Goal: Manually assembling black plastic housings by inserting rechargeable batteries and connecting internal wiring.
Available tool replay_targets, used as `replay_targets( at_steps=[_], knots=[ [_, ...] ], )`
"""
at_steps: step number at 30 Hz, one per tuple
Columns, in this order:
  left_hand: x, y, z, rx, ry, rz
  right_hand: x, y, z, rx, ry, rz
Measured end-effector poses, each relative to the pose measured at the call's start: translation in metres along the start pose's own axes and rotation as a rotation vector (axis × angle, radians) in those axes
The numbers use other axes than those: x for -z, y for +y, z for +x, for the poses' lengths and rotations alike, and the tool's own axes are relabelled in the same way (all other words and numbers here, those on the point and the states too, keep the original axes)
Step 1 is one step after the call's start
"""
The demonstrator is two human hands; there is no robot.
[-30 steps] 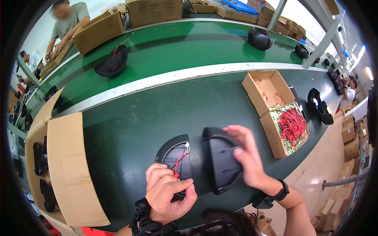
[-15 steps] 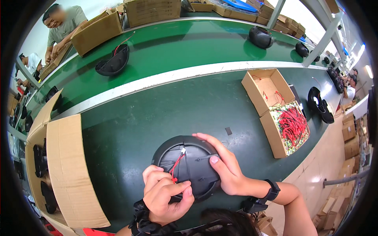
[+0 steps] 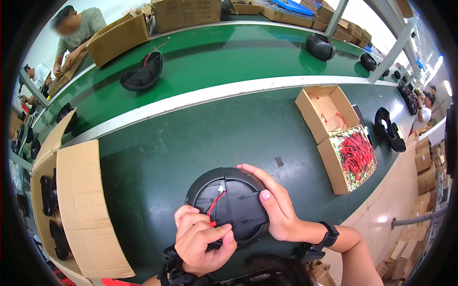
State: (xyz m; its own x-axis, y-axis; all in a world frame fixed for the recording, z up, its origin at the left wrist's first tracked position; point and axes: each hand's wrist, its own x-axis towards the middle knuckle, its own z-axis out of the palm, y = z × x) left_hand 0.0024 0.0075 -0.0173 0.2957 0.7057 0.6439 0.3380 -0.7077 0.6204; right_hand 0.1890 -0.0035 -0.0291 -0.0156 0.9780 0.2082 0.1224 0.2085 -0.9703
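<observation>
A round black plastic housing (image 3: pixel 243 209) lies before me over the near part of the dark green table, its hollow side facing up. Inside it, red wires (image 3: pixel 213 206) run from a small white plug (image 3: pixel 221 188) down to a red connector. My right hand (image 3: pixel 281 209) holds the housing's right rim, thumb on the inside edge and fingers round the outside. Over the lower left of the housing, my left hand (image 3: pixel 202 238) is closed, thumb and index finger pinched together beside the red connector. What lies between those fingertips is too small to make out.
Right of centre stand an open cardboard box (image 3: pixel 329 109) with a few wires and another with batteries and red wires (image 3: pixel 355 155). A flapped carton (image 3: pixel 93 209) holds black parts at left. Black housings (image 3: pixel 143 74) sit on the green conveyor (image 3: pixel 214 57). A person works at far left.
The black housing on the conveyor has shifted slightly right. The table things sit a little lower and further right in view. My hands keep nearly the same hold.
</observation>
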Motion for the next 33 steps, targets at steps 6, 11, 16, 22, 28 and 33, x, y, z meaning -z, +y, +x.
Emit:
replay_targets(
  at_steps=[6, 11, 16, 22, 28, 33],
  knots=[
    [0.0011, 0.0008, 0.0000, -0.010, 0.006, -0.004, -0.0014, 0.0028, 0.0012, 0.052, 0.045, -0.010],
    [-0.0021, 0.0001, 0.0006, -0.057, 0.013, 0.001, 0.0007, 0.0005, -0.0010, 0.009, -0.015, 0.014],
    [-0.0019, -0.0006, 0.0008, -0.053, -0.001, -0.002, -0.0019, 0.0015, 0.0013, 0.018, 0.048, 0.056],
    [-0.0019, 0.0002, 0.0021, -0.052, -0.015, -0.001, 0.0020, 0.0023, 0.0010, 0.005, 0.009, 0.033],
    [-0.0002, -0.0002, 0.0024, -0.048, -0.034, -0.032, 0.0020, -0.0011, 0.0011, -0.015, -0.006, 0.028],
    [0.0013, 0.0001, 0.0001, -0.024, -0.032, -0.069, -0.0037, -0.0026, 0.0004, -0.009, 0.017, 0.028]
  ],
)
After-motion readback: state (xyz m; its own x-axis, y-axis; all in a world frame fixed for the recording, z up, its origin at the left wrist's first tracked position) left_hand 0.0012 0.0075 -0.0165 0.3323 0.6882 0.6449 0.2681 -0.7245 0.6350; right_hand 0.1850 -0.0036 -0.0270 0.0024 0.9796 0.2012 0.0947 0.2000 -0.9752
